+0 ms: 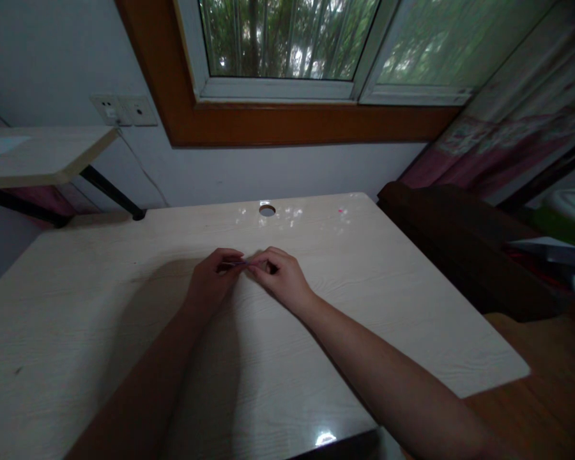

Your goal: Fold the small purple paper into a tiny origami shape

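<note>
Over the middle of the pale wood-grain table point(287, 358), a small, thin, purplish strip point(237, 262) stretches between my two hands. My left hand point(213, 276) is closed, pinching the strip from the left with thumb and fingers. From the other side my right hand point(283, 276) pinches its right end between thumb and forefinger. The fingertips of both hands nearly meet. Most of the strip is hidden by the fingers, and its exact kind is too small to make out.
Behind my hands is a round cable hole point(267, 210) in the tabletop. A raised shelf point(52, 153) on black legs stands at the left. A dark object point(340, 446) juts in at the front edge. Dark brown furniture point(460, 243) sits beyond the right edge, below a curtain point(508, 128).
</note>
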`<state>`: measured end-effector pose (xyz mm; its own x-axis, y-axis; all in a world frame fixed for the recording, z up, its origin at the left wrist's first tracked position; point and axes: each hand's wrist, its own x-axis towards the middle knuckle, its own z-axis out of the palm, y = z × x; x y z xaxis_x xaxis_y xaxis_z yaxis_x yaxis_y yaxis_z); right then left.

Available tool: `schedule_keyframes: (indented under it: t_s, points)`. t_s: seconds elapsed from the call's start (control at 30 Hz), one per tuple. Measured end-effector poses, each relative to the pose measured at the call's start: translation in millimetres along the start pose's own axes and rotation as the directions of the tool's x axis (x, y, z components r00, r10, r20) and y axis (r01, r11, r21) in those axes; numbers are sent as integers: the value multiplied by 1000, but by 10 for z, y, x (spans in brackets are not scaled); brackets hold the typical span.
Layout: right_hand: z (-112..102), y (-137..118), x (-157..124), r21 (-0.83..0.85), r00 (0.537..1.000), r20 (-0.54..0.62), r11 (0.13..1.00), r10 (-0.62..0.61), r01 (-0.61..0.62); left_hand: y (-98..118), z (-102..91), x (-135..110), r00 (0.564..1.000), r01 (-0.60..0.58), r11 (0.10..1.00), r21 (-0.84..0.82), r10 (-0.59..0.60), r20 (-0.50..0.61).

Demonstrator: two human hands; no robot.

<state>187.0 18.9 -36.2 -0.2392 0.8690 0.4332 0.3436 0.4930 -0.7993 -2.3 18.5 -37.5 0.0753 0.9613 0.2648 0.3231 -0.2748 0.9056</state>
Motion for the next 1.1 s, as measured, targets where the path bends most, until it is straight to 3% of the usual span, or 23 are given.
schedule_keyframes:
  t_s: [0.3, 0.8, 1.1]
  points:
    - [-12, 8, 1, -6, 1000, -4, 1000, -3, 3, 12, -3, -18, 1000, 10, 997, 71, -9, -6]
    - [-32, -21, 7, 6, 999, -50, 1000, 7, -7, 106, 12, -41, 988, -152, 956, 252, 144, 49]
    - [-24, 21, 4, -17, 1000, -17, 1000, -19, 19, 69, -2, -38, 987, -161, 941, 299, 153, 49]
